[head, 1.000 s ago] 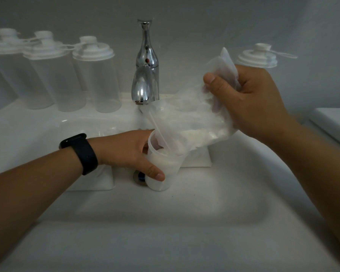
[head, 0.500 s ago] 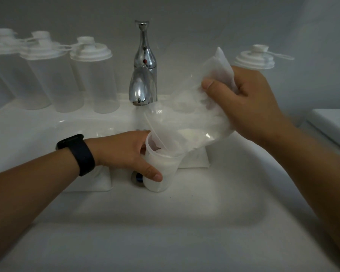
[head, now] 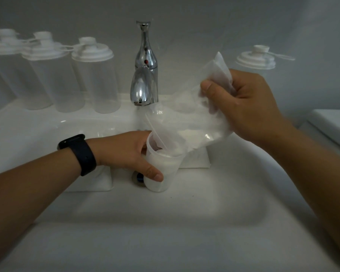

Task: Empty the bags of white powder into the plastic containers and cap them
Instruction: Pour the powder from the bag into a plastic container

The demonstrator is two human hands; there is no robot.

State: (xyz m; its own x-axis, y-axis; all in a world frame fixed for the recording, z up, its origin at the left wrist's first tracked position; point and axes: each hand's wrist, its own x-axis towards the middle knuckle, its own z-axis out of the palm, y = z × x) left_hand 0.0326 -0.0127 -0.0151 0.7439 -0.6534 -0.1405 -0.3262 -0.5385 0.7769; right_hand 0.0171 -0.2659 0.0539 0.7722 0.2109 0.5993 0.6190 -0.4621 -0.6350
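An open plastic container (head: 166,173) stands in the sink basin over the drain, holding white powder. My left hand (head: 126,152) grips its side, thumb across the front. My right hand (head: 247,107) grips the upper end of a clear bag of white powder (head: 192,122), tilted so its open mouth sits inside the container's rim. Two more bags of white powder lie in the basin, one (head: 94,179) under my left wrist and one (head: 196,160) behind the container.
A chrome tap (head: 144,71) rises behind the container. Three capped empty containers (head: 98,75) stand on the sink ledge at the left, another capped one (head: 256,59) behind my right hand. The white sink's front rim (head: 165,248) is near me. A white toilet lid (head: 334,124) is at right.
The bag stays tipped into the container; powder has slid down toward its mouth. Both hands hold nearly the same positions.
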